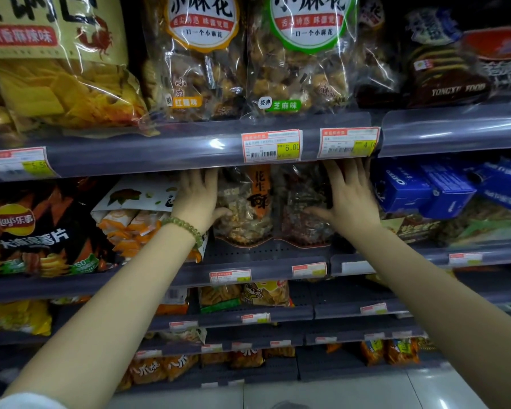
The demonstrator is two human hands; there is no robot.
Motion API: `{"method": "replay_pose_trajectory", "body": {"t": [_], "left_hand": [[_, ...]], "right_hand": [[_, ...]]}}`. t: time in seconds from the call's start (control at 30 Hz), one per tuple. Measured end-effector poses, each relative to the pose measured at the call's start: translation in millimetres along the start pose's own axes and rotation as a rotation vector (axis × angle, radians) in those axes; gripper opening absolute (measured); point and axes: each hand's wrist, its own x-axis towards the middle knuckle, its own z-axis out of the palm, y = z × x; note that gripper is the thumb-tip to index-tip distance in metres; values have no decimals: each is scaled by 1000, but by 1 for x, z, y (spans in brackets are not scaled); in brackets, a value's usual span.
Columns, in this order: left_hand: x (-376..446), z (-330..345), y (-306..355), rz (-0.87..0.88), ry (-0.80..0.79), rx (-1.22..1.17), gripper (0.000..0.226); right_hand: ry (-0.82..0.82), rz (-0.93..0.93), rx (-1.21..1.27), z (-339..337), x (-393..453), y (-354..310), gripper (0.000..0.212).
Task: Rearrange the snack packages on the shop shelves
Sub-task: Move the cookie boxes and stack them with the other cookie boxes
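Both hands were spread open w/ fingers apart, palms pressed flat against pkgs, not closed round anything. Left hand (196,199) lay on the left side of a clear peanut-brittle bag (244,208) standing upright on the second shelf (266,252), thumb on the bag's front, fingertips up under the front edge of the shelf above. A green bead bracelet (185,228) sat on that wrist. Right hand (350,199) lay on the right side of a darker clear bag (303,208), which stood just beside the first, touching it; thumb pointed left across its front.

Left to right along the second shelf: a dark Lay's chip bag (39,231) at the left end, then a white-topped pack of orange snacks (136,219) touching the left hand, then the two clear bags set back from the front edge near the middle, then blue Oreo boxes (425,190) tilted at the right end.

On the top shelf (160,149): a yellow chip bag w/ a crab print (59,63) at left, an orange-label twist bag (198,60), a green-label twist bag (301,54), dark pkgs further right, too blurred to read fully. Price tags (272,146) hung on that shelf's front edge, one reading 6.00.

Lower shelves held more orange and yellow pkgs, small & blurry.
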Motion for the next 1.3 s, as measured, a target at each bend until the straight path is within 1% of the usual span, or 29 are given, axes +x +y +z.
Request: {"method": "replay_pose_trajectory", "body": {"t": [0.07,0.1,0.17,0.27,0.37,0.5,0.7,0.73,0.8,0.83,0.87,0.93,1.0,1.07,1.1,1.2,1.3], "left_hand": [[-1,1,3,-10,-3,58,107],[-2,2,5,4,20,109,108],[-5,4,7,35,105,139,113],[-8,7,7,81,20,97,120],[-10,14,9,104,36,95,123],[-14,26,5,113,64,89,126],[-27,24,1,185,242,110,116],[-27,22,0,180,262,108,111],[-20,11,3,125,276,91,94],[-16,3,6,66,258,50,85],[-10,-6,10,-9,206,-27,81],[-4,-17,17,-166,79,-250,82],[-3,-18,19,-263,26,-447,90],[-8,-13,18,-266,3,-555,102],[-11,-9,17,-253,-17,-565,106],[-15,2,15,-231,-34,-517,108],[-12,2,11,-216,-64,-519,108]], "right_hand": [[-10,5,14,0,1,1,106],[-12,8,13,0,0,0,107],[-13,14,6,0,-1,-1,107],[-30,13,-18,-1,-2,-1,112],[-63,23,-64,0,-1,-3,118],[-71,34,-75,2,-1,-6,118],[-29,-24,-66,5,-14,-12,117],[-22,-43,-72,7,-16,-15,116],[-14,-39,-71,8,-17,-20,113],[-5,-13,-64,8,-16,-22,111],[10,24,-55,8,-14,-23,108],[32,98,-39,5,-10,-22,105],[4,131,-23,4,-8,-20,106],[-54,136,-7,5,-11,-19,109],[-79,139,2,6,-14,-19,111],[-118,144,3,9,-19,-22,117],[-128,149,-18,13,-24,-24,120]]}}
